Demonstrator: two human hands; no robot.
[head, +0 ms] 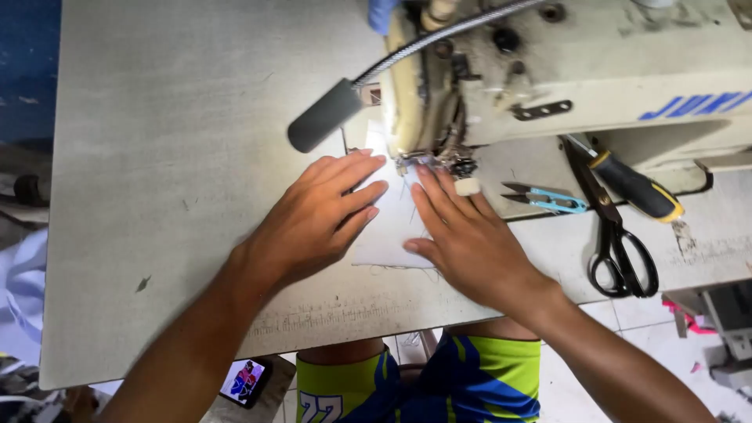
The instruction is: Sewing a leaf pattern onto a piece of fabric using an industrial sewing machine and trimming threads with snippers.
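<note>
My left hand (313, 223) lies flat on a small white piece of cloth (392, 231), fingers (356, 192) spread open and pressing it onto the grey table (172, 157). My right hand (470, 243) rests flat on the cloth's other side, fingers (439, 196) stretched out and gripping nothing, tips just beside the needle foot (439, 162) of the cream sewing machine (564, 70). The cloth sits between my hands, under the needle. To the right lie blue thread snips (548, 200), black scissors (619, 251) and a yellow-and-black screwdriver (638, 188).
</note>
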